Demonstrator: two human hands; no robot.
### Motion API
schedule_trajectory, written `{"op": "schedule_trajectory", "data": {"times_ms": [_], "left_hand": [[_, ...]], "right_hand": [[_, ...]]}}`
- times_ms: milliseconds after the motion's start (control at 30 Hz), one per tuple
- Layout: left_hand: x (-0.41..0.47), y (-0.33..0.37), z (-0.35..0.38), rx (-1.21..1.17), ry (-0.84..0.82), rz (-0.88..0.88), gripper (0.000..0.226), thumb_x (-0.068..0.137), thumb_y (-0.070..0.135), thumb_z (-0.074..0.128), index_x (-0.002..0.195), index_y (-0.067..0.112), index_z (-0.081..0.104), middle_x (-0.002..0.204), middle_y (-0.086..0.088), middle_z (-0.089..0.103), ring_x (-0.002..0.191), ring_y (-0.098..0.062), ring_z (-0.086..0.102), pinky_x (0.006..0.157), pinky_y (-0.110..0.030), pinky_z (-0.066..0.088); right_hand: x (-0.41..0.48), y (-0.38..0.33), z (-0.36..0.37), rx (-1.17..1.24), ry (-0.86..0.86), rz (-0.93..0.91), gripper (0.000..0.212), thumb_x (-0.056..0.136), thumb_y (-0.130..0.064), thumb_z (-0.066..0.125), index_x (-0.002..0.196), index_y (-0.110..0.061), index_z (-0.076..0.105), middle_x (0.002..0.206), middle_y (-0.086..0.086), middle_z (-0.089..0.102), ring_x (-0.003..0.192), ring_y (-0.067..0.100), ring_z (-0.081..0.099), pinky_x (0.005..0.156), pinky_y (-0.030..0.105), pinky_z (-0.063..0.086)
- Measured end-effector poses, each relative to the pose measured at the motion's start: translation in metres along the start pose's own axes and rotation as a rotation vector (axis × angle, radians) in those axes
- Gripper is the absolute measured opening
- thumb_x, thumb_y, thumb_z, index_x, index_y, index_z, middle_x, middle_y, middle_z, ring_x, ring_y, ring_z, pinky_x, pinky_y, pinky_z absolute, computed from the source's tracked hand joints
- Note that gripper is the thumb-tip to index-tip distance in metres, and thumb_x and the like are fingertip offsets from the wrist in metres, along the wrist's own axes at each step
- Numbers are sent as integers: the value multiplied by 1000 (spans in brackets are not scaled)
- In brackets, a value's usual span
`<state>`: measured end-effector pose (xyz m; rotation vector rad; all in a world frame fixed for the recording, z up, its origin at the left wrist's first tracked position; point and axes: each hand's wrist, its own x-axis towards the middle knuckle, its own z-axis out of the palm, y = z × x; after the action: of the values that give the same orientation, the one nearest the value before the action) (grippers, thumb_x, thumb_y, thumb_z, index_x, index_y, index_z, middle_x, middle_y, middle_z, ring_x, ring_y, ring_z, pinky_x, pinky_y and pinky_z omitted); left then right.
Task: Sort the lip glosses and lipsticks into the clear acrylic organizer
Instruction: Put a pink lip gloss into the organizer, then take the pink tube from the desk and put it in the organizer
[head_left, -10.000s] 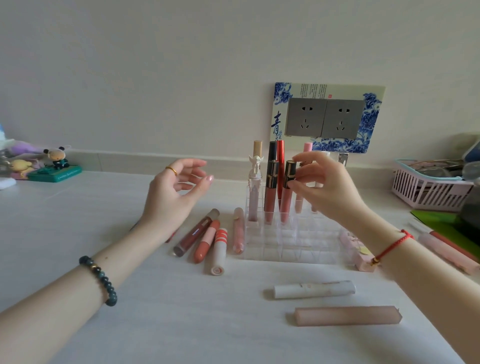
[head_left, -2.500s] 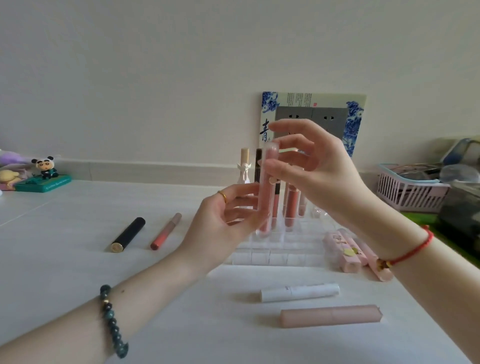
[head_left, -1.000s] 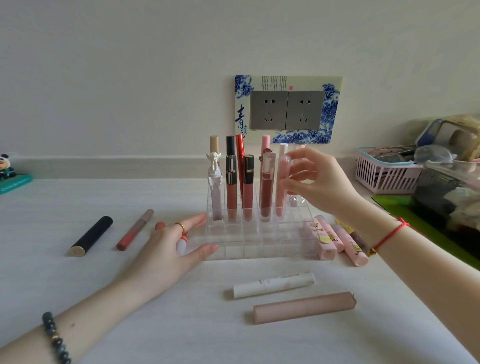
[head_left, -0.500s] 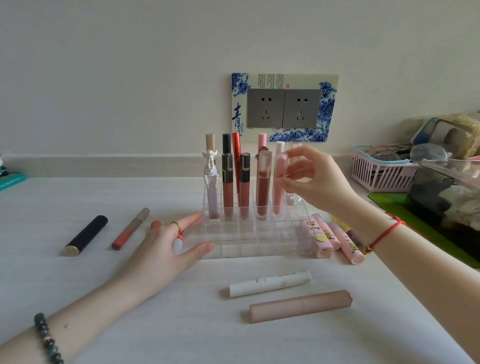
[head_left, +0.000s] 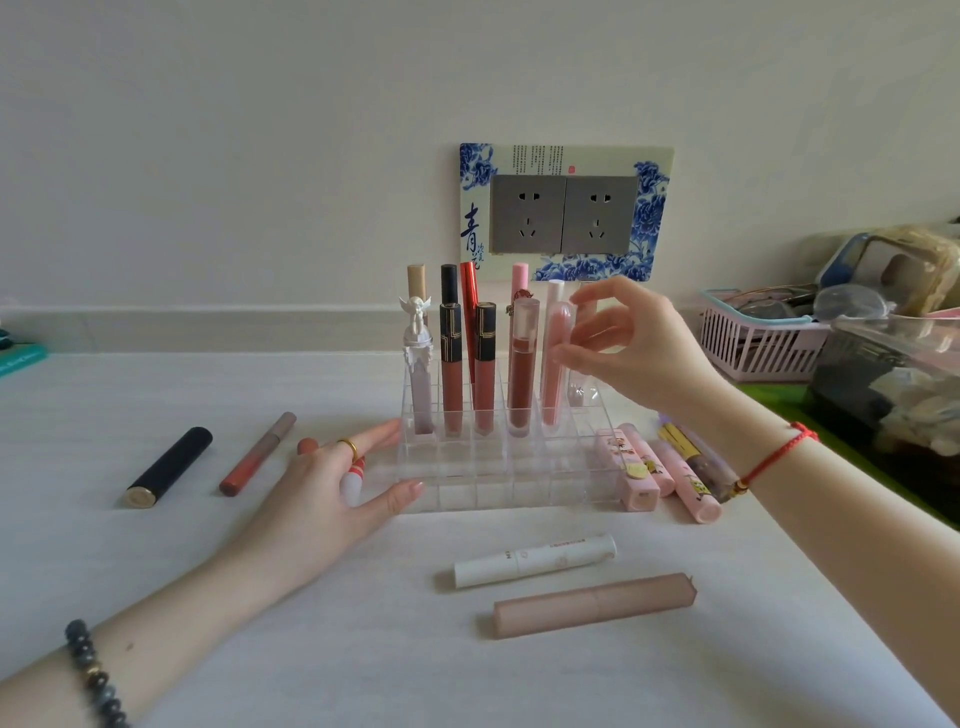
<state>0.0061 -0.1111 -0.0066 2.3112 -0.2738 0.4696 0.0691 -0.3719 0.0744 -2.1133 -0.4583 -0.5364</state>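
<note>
The clear acrylic organizer (head_left: 498, 483) stands mid-table with several glosses upright in its back rows. My right hand (head_left: 639, 353) pinches the top of a pale pink lip gloss (head_left: 551, 395) that stands in a second-row slot. My left hand (head_left: 332, 499) lies flat on the table, fingertips touching the organizer's front left corner, over a white and red striped tube (head_left: 353, 480). A black tube (head_left: 169, 466) and a coral gloss (head_left: 257, 453) lie at the left. In front lie a white tube (head_left: 535, 560) and a long beige-pink tube (head_left: 595, 604).
Several pink cartoon-print lipsticks (head_left: 631, 473) lie against the organizer's right side. A pink basket (head_left: 753, 343) and a clear box of clutter (head_left: 893, 374) crowd the right edge. A socket plate (head_left: 563, 213) is on the wall behind.
My right hand has set the pink gloss into its slot and its fingers have loosened a little. My left hand has come down from the tube to rest by the organizer's corner.
</note>
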Motion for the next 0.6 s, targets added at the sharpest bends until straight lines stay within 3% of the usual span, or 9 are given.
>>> {"op": "schedule_trajectory", "data": {"times_ms": [100,167,233,300,367,400,433,500,600], "left_hand": [[-1,4,-1,33,15,8,61,75,41,67,130,29,45,111,30,51,119,-14,44,97,-24,35],[-1,5,-1,31,25,17,61,75,40,67,130,29,45,110,38,45,120,-9,44,96,-22,34],[-2,6,-2,16,49,21,60,75,41,67,130,31,45,114,32,51,115,-5,47,91,-22,36],[-4,11,-3,15,132,49,56,75,38,67,127,30,49,102,13,63,92,-5,55,79,-22,40],[-7,18,-7,-21,226,103,48,74,33,69,120,28,56,92,13,58,69,-5,50,64,-27,48],[-10,24,-9,-49,247,137,42,74,33,68,116,28,59,87,17,59,68,-5,50,60,-30,52],[-13,29,-10,-48,244,187,36,76,35,67,111,29,61,84,22,60,70,-1,51,62,-30,54],[-21,40,-10,31,202,320,25,79,42,65,101,32,63,97,32,57,79,13,50,77,-14,46],[-36,58,-5,22,46,401,40,71,64,52,99,37,62,90,27,65,87,13,54,95,-35,34]], "right_hand": [[0,-10,-9,4,47,-15,43,71,-27,74,108,-21,53,81,-6,68,72,5,66,64,16,55],[1,-20,-19,21,91,-34,43,70,-31,74,108,-23,54,82,-8,68,69,2,66,62,13,53],[-1,-32,-31,55,139,-66,40,71,-30,74,106,-24,56,81,-7,69,68,4,67,67,18,53],[-6,-44,-42,77,160,-100,36,71,-30,74,103,-25,58,81,-6,70,70,7,69,72,24,56],[-16,-54,-48,76,125,-140,32,71,-28,73,100,-26,59,80,-8,70,69,4,68,71,20,56],[-23,-58,-49,65,87,-157,31,71,-26,73,99,-25,60,79,-9,70,69,2,68,70,15,54],[-30,-60,-50,47,36,-167,30,71,-24,73,98,-24,61,77,-9,70,69,0,67,68,10,52],[-48,-59,-48,-6,-99,-168,27,72,-21,72,97,-23,62,77,-9,70,70,-3,66,66,6,50],[-80,-48,-43,-128,-324,-156,26,71,-26,70,95,-31,61,82,-13,65,77,-6,63,70,5,49]]}}
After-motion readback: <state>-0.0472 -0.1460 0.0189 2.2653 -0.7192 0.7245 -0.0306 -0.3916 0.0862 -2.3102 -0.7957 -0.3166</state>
